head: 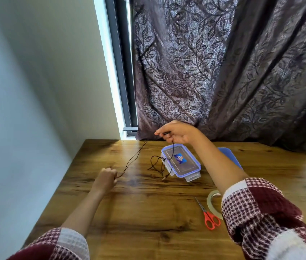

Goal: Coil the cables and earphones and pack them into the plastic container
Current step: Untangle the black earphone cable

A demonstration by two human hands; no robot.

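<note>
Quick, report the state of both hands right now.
Left hand: closed, gripping the thin dark cable.
Right hand: closed, fingers pinching the same cable further along.

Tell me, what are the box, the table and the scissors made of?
The plastic container looks like clear, glossy plastic: you can see through its lid, and the rim is blue. The table looks like smooth wood, or a wood-print surface: brown grain and knots. The scissors seem to have metal blades and orange plastic handles.
</note>
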